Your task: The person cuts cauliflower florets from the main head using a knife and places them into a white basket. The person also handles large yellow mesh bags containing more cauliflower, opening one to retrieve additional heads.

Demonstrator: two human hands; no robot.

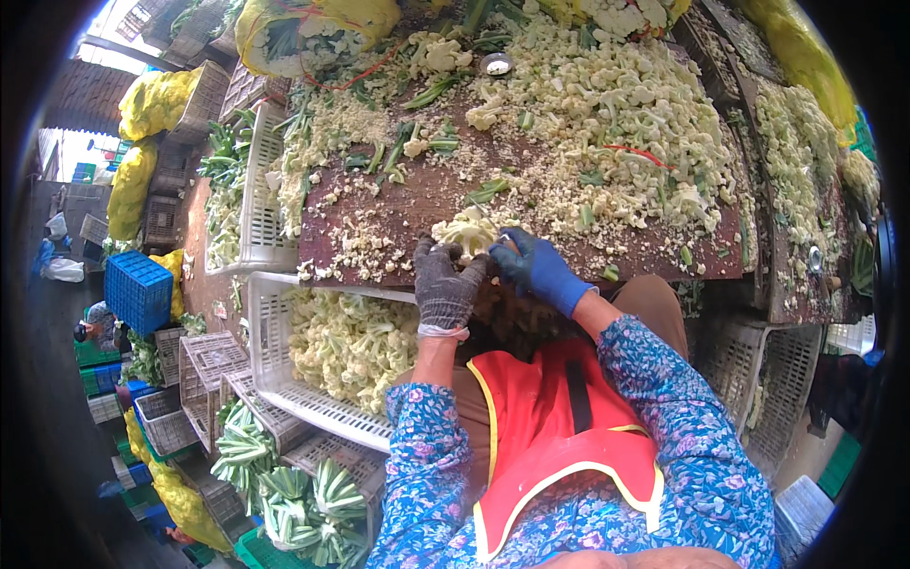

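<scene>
My left hand point(449, 284), in a dark grey knit glove, holds a cauliflower piece point(466, 231) at the front edge of the wooden table point(434, 178). My right hand point(542, 272), in a blue glove, grips a small knife point(509, 245) by its brownish handle. Its thin blade reaches up to the cauliflower; how deep it sits in the piece I cannot tell. Small crumbs and cut leaves lie around both hands. Beyond them to the right spreads a large heap of cauliflower florets point(618, 107).
A white plastic crate point(320, 409) of florets stands below the table edge at left. Another white crate point(266, 192) adjoins the table's left side. Yellow net bags point(320, 35) of cauliflower rest at the back. Trimmed stalks point(306, 498) sit lower left. A person point(103, 323) is farther left.
</scene>
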